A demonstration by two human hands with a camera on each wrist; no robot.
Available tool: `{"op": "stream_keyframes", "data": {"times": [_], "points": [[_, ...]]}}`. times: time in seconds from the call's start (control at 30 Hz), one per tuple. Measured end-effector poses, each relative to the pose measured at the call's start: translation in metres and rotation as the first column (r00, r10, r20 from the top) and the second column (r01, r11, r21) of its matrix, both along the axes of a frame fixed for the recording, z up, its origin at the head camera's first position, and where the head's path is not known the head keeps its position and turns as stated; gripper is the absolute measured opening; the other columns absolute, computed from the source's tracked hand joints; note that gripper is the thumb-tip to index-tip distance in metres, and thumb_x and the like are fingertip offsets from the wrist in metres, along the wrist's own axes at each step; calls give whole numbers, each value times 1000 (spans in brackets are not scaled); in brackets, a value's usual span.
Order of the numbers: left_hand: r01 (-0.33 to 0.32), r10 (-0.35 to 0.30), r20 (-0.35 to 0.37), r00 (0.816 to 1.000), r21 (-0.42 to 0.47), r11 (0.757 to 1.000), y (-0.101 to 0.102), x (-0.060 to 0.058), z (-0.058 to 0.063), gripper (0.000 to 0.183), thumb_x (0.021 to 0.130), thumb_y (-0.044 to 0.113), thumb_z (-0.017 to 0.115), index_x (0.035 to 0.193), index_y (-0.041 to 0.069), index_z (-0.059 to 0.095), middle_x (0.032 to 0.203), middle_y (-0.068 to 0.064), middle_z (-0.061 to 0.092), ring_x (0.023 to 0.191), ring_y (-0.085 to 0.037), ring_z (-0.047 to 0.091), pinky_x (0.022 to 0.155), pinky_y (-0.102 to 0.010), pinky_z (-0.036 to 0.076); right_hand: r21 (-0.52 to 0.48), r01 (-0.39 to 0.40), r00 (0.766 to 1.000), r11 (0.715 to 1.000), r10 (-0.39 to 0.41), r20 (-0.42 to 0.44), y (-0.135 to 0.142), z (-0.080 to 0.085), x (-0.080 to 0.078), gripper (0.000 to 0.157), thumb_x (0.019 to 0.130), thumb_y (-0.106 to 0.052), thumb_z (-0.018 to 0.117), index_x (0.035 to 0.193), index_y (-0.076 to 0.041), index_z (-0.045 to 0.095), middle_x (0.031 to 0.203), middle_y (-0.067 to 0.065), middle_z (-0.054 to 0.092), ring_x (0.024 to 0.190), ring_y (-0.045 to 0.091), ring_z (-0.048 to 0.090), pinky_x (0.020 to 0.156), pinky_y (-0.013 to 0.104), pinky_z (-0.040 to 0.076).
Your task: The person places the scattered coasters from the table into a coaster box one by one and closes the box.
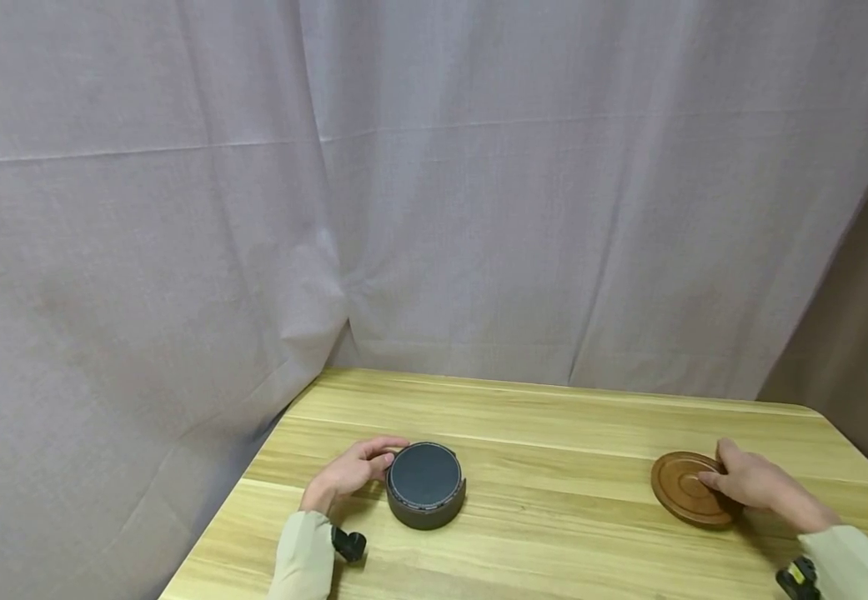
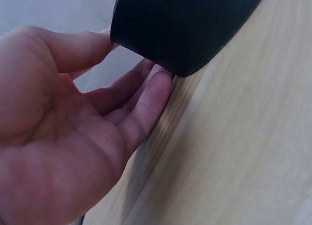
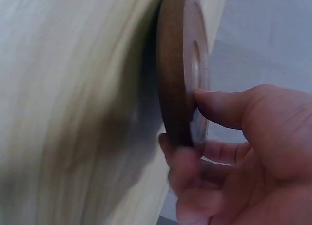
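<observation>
On the left of the wooden table stands a low, round black coaster holder (image 1: pixel 424 486) with a dark round top and a cut in its side wall. My left hand (image 1: pixel 351 472) is at its left side. The left wrist view shows the thumb at the top edge and the bent fingers (image 2: pixel 155 95) at the lower wall, near the tabletop. Over on the right, my right hand (image 1: pixel 756 482) pinches a brown wooden saucer (image 1: pixel 684 487) by its right rim, thumb on the upper face and fingers beneath. The saucer (image 3: pixel 173 64) tilts above the table, casting a shadow.
The pale wood-grain table (image 1: pixel 546 517) reaches back to a grey curtain (image 1: pixel 479 208) hanging behind and along the left. A browner cloth (image 1: pixel 854 333) hangs at the right. Small black wrist cameras are strapped over both sleeves.
</observation>
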State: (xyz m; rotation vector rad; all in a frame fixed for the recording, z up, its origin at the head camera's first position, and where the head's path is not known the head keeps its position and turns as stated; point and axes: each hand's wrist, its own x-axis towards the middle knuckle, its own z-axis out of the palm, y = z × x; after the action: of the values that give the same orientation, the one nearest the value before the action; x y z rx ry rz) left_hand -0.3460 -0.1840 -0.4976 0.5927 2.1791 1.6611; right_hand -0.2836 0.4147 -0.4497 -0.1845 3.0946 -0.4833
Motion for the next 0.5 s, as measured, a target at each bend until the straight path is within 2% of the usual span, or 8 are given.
{"op": "stream_keyframes", "data": {"times": [0.3, 0.5], "points": [[1, -1, -5, 1000, 4, 1000, 1, 0, 0, 39, 103, 7, 43, 142, 5, 49, 130, -19, 59, 95, -20, 68, 87, -33, 56, -96, -11, 998, 995, 6, -56, -7, 13, 0, 14, 95, -10, 58, 99, 0, 49, 65, 2, 48, 52, 15, 45, 44, 26, 36], [-10, 10, -1, 1000, 3, 1000, 2, 2, 1, 39, 103, 6, 42, 141, 6, 50, 131, -19, 58, 95, -20, 67, 87, -33, 56, -94, -37, 995, 995, 28, -100, -23, 27, 3, 12, 96, -8, 56, 103, 0, 50, 71, 3, 54, 59, 15, 47, 49, 28, 38]]}}
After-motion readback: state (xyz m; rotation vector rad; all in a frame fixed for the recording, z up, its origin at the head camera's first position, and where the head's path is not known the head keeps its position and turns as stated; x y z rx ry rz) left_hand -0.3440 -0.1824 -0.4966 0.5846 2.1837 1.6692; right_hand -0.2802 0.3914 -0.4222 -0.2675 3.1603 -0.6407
